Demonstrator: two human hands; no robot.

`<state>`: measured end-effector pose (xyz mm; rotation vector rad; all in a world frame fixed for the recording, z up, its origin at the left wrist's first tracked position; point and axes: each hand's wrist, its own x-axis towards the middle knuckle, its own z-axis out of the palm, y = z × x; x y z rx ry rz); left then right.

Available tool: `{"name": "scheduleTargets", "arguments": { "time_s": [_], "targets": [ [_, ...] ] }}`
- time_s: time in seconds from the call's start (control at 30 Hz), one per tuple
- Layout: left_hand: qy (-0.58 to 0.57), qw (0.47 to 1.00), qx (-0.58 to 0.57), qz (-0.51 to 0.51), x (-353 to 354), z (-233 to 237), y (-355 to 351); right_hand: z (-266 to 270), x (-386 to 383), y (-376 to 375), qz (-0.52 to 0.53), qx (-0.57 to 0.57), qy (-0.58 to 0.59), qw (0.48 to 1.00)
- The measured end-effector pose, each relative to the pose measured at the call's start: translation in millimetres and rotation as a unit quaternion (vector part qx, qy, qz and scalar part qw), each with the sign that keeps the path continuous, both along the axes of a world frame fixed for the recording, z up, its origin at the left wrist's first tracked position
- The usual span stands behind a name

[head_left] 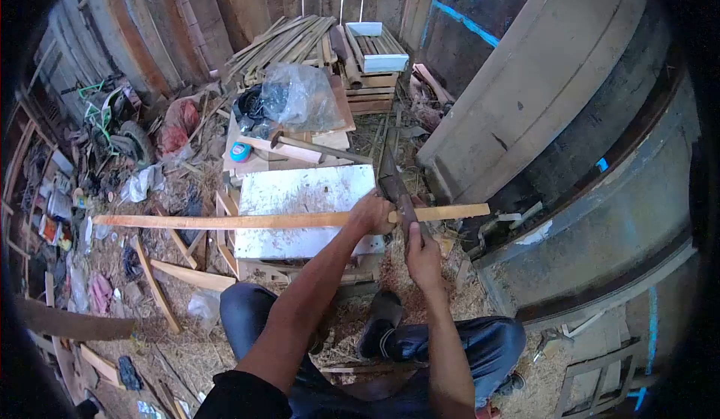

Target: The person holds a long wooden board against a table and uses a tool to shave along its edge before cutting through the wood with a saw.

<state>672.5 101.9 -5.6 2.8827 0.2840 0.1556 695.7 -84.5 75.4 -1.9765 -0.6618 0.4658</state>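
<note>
A long thin wooden strip (292, 220) lies across a white board (307, 186) and sticks out past it on both sides. My left hand (371, 213) is closed around the strip near the board's right edge. Just to the right, my right hand (424, 258) is closed on the lower end of a dark saw-like tool (405, 207), which crosses the strip and points away from me. The tool's far part is dark and hard to make out.
Beyond the board are a blue tape roll (240, 151), a clear plastic bag (296, 96), a pile of sticks (281, 44) and a white crate (385, 62). Large curved panels (540, 81) lean at the right. Wood offcuts (193, 275) and litter cover the floor at left.
</note>
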Motion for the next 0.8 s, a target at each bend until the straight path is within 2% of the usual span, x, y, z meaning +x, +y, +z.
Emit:
{"name": "scheduleTargets", "arguments": {
  "time_s": [0.03, 0.1, 0.13, 0.2, 0.27, 0.33, 0.37, 0.43, 0.57, 0.8],
  "targets": [
    [-0.002, 1.0, -0.004, -0.001, 3, -1, 0, -5, 1, -2, -0.001, -0.004, -0.002, 1.0],
    [0.062, 0.998, -0.015, 0.014, 1, 2, -1, -19, -8, -16, -0.009, 0.072, -0.071, 0.995],
    [0.025, 0.999, -0.02, 0.001, -2, 8, -3, -8, -20, -30, -0.022, 0.044, -0.066, 0.997],
    [0.033, 0.999, -0.023, 0.006, -5, 18, -6, 6, -44, -76, -0.018, -0.009, 0.011, 1.0],
    [0.036, 0.999, -0.021, 0.011, -7, 27, -10, 8, -68, -126, -0.023, -0.039, 0.002, 0.999],
    [-0.003, 0.999, -0.035, -0.007, -10, 35, -10, 23, -90, -159, -0.01, -0.058, 0.079, 0.995],
    [-0.004, 0.999, -0.033, -0.012, -9, 28, -9, 28, -96, -168, -0.015, -0.055, 0.079, 0.995],
    [-0.026, 0.999, -0.026, -0.003, -4, 13, -7, 33, -101, -177, -0.023, -0.092, 0.094, 0.991],
    [-0.032, 0.999, -0.01, 0.002, -3, 8, -7, 39, -98, -174, -0.016, -0.061, 0.081, 0.995],
    [-0.06, 0.998, -0.02, -0.006, -5, -4, -3, 26, -90, -168, -0.008, -0.079, 0.103, 0.991]
  ]
}}
